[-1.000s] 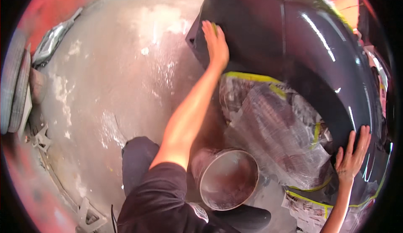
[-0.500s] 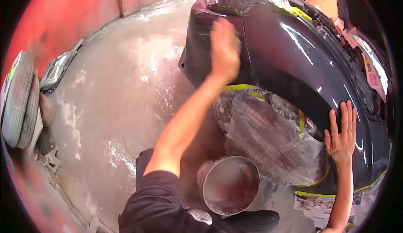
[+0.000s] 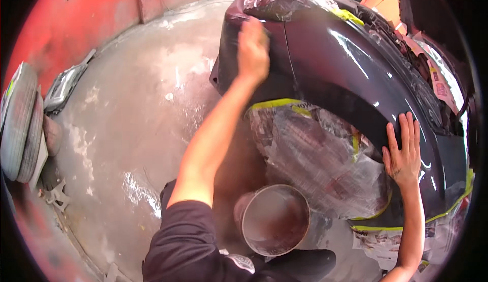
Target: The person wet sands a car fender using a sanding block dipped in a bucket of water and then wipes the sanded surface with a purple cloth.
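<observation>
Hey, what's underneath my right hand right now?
Under your right hand is the glossy, dark, curved car fender; the patch directly beneath is covered, so anything pressed there can't be seen.

Newspaper at 4 o'clock has tiny, illegible print; wheel-arch paper at 2, dark capitals; sleeve badge at 6, blurred lettering.

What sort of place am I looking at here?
Probably a car body or paint shop: there is a dark car fender, with plastic sheeting and yellow tape masking around its wheel arch, and tires standing at the left.
</observation>
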Action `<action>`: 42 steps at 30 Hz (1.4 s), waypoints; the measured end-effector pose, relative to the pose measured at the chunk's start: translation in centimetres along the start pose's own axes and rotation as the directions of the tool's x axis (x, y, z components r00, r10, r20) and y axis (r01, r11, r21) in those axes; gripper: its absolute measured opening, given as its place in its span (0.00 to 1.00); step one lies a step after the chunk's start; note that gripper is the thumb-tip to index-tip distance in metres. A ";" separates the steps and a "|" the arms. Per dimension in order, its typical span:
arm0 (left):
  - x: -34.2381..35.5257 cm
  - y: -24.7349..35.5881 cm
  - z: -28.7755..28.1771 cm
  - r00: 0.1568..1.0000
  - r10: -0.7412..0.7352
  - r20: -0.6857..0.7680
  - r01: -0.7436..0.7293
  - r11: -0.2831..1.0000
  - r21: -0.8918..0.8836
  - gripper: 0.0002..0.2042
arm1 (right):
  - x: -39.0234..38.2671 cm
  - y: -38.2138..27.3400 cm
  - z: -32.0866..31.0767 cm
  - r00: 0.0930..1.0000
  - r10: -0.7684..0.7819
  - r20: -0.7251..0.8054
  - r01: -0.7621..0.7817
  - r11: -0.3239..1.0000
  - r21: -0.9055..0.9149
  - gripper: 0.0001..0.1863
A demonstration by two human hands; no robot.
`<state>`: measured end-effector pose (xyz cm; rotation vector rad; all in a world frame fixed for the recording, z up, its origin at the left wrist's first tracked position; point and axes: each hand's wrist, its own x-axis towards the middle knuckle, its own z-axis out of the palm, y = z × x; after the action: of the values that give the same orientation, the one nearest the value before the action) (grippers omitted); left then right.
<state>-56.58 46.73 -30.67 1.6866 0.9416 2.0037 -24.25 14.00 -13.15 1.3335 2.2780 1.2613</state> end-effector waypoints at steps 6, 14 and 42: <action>-4.9 2.9 3.4 0.995 0.057 0.082 -0.069 0.987 0.142 0.27 | -0.6 -0.1 0.5 1.000 0.004 -0.007 -0.004 1.000 0.001 0.37; 1.5 -0.1 0.4 0.977 -0.209 -0.049 0.214 0.960 0.180 0.25 | 0.4 -0.2 0.1 1.000 0.013 -0.012 -0.012 0.999 0.049 0.38; -7.3 21.3 12.0 0.669 0.658 0.345 -0.642 0.746 -0.178 0.25 | -0.7 0.2 0.2 0.999 0.032 -0.018 -0.030 0.997 0.078 0.36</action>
<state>-40.32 29.84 -20.59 2.5285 0.1324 1.8980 -23.63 13.58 -13.24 1.3935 2.3506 1.2125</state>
